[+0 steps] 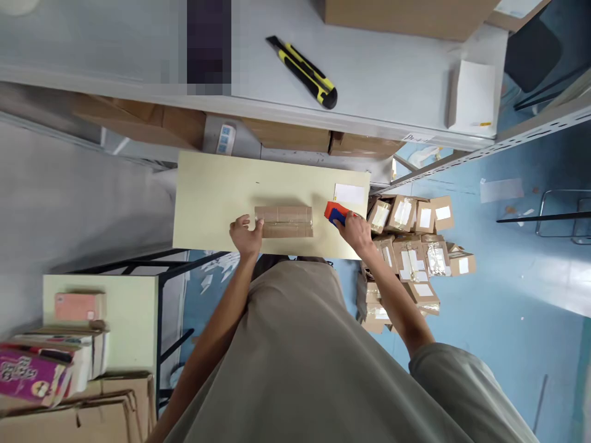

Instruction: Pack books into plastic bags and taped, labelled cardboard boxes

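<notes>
A small cardboard box (pixel 284 229) lies on the pale yellow table in front of me, with clear tape along its top seam. At the box's left end is my left hand (pixel 247 237), its fingers apart and its thumb by the box edge; whether it presses on the box I cannot tell. My right hand (pixel 355 231) is closed around a red and blue tape dispenser (pixel 335 213), off the box's right end. Behind the dispenser, a white label sheet (pixel 349 193) lies flat on the table (pixel 212 184).
A grey shelf (pixel 392 80) runs behind the table, bearing a yellow and black utility knife (pixel 305 71) and a white paper stack (pixel 473 95). Labelled boxes (pixel 410 258) are piled on the floor at right. Books (pixel 41 363) and flat cardboard (pixel 83 421) are at lower left.
</notes>
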The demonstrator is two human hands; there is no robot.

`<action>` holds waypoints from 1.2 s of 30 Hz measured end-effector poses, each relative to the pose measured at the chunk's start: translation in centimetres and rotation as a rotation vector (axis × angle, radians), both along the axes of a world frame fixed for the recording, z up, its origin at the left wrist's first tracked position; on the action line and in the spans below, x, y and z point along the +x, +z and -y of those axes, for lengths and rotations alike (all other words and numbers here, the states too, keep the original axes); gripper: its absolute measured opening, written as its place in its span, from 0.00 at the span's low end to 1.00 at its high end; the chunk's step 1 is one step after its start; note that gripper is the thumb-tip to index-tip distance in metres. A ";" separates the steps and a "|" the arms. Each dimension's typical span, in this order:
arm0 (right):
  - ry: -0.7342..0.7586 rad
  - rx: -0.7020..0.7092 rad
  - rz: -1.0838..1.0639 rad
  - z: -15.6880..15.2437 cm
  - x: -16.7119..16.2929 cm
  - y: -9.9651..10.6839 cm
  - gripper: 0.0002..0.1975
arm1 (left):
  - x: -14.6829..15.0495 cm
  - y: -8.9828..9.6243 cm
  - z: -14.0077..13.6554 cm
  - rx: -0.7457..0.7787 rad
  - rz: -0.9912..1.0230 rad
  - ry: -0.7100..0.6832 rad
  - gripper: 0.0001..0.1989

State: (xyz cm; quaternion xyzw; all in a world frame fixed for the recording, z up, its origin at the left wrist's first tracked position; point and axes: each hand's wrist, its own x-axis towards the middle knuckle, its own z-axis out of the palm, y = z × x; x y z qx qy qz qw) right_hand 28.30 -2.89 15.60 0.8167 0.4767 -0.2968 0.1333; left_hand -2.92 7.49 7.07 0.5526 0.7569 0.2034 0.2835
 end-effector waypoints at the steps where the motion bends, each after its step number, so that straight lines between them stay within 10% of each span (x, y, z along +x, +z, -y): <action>1: -0.004 0.023 -0.014 0.0 0.4 0.8 0.25 | 0.7 0.6 -0.1 0.075 -0.007 -0.028 0.15; 12: 0.160 0.915 -0.001 -6.1 5.2 12.7 0.23 | 20.3 15.8 -1.8 0.767 0.282 -0.835 0.26; 17: 0.172 0.926 0.226 -12.5 8.4 15.5 0.24 | 25.2 17.8 -6.1 0.768 0.322 -0.974 0.33; 28: 0.165 0.852 0.340 -19.1 9.8 12.2 0.26 | 21.4 17.1 -5.9 0.725 0.257 -0.982 0.31; 32: 0.084 0.936 0.339 -15.9 7.8 11.9 0.30 | 15.6 12.4 -5.5 0.526 0.232 -0.853 0.29; 36: 0.003 0.891 0.134 -9.0 2.4 7.0 0.32 | 6.7 5.2 -3.7 0.234 0.188 -0.445 0.28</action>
